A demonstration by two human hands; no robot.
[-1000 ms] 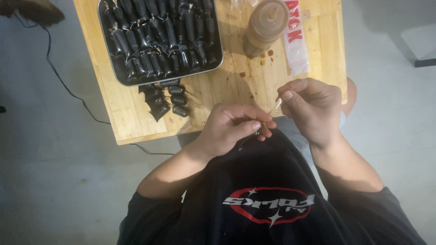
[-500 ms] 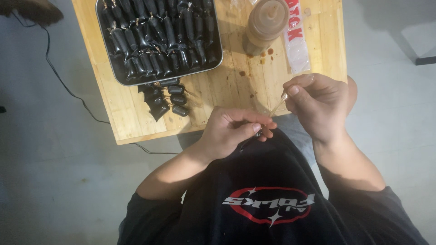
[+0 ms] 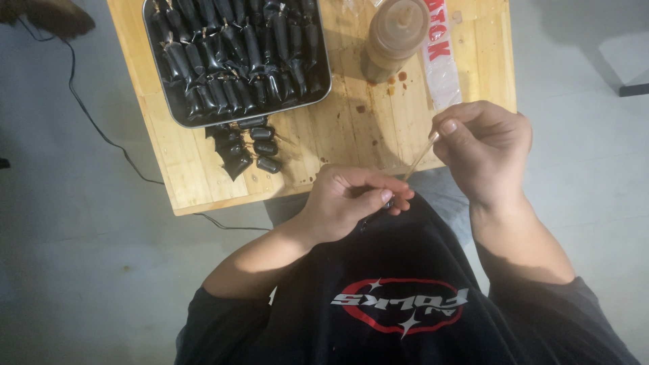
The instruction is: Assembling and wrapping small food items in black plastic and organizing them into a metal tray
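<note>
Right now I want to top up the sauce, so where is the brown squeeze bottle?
In the head view, the brown squeeze bottle stands at the wooden table's far edge, right of the metal tray of dark sachets.

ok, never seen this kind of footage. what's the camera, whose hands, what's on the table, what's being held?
One camera, worn on a person's head, looks straight down at their own two bare hands; there is no machine. The left hand pinches something small and dark against the person's black shirt; what it is I cannot tell. The right hand pulls a thin pale strand taut between the two hands. On the wooden table sit a metal tray packed with small dark filled pouches, a few loose pouches beside it, and a brown squeeze bottle.
</note>
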